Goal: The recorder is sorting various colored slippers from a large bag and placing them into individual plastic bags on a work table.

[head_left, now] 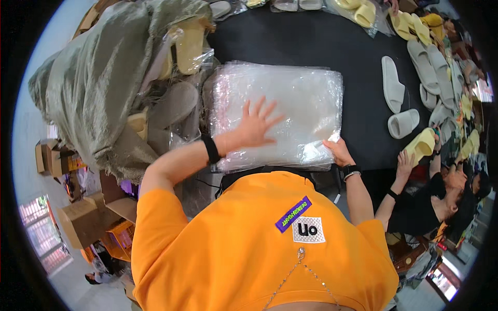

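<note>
A thick stack of clear plastic bags [301,93] lies on the black table [311,41] in front of me. My left hand [257,124] rests flat on the stack with its fingers spread, a black band on the wrist. My right hand [337,151], with a watch on the wrist, pinches the near right corner of the top plastic bag. My orange shirt fills the lower part of the view.
An olive sack [98,78] with bagged yellow slippers [189,46] is heaped at the left. Grey slippers [392,83] and more yellow ones [410,23] lie at the right. A co-worker's hand [404,163] reaches to a yellow slipper [421,145]. Cardboard boxes [85,220] stand on the floor.
</note>
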The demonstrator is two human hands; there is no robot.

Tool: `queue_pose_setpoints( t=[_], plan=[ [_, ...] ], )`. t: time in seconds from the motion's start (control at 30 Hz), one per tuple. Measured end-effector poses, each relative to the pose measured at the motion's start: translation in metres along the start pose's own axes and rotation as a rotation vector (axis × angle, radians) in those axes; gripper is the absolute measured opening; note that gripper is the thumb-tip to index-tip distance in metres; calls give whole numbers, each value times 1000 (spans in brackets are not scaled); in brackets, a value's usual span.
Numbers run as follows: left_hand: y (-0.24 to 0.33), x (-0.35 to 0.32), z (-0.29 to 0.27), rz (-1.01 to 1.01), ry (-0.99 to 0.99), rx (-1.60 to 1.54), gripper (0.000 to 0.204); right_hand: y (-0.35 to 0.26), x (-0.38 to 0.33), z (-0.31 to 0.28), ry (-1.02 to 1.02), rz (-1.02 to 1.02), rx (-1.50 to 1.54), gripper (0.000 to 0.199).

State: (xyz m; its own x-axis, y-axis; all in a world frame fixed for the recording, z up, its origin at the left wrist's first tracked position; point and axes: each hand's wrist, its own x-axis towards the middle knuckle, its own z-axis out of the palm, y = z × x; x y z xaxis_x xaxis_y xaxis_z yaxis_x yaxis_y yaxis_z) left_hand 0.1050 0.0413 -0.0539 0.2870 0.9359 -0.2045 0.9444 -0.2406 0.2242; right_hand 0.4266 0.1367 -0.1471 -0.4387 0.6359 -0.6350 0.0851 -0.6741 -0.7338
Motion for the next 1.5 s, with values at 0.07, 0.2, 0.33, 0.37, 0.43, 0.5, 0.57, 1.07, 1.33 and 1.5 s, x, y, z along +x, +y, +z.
queue_pose_setpoints(
  t=[0.07,0.2,0.33,0.37,0.43,0.5,0.57,1.07,1.33,1.5],
  plan=[
    [20,-35,12,9,-88,-17,77,1,0,2,1,-22,-17,38],
    [20,-70,53,-104,-57,-36,74,-17,-9,18,-23,-71,-43,40],
    [12,-81,72,-125,-56,109,74,-19,0,20,-118,-42,-9,40],
    [9,-82,78,-130,-33,237,74,-16,2,21,-115,-43,-13,40],
    [5,-80,78,-121,0,362,74,-15,3,26,-113,-77,-16,41],
    [1,-80,73,-108,-4,59,77,-14,7,22,-90,-86,-37,41],
    [1,-77,65,-74,-21,44,81,-15,4,24,-51,-126,-170,42],
    [6,-77,67,-53,-46,83,80,-2,-51,67,165,-820,-1596,73],
    [-20,-79,75,-1,-62,-108,75,15,-43,68,66,-626,-1661,74],
    [-19,-83,94,-15,12,7,70,33,-30,51,-39,-656,-1686,66]
  ],
)
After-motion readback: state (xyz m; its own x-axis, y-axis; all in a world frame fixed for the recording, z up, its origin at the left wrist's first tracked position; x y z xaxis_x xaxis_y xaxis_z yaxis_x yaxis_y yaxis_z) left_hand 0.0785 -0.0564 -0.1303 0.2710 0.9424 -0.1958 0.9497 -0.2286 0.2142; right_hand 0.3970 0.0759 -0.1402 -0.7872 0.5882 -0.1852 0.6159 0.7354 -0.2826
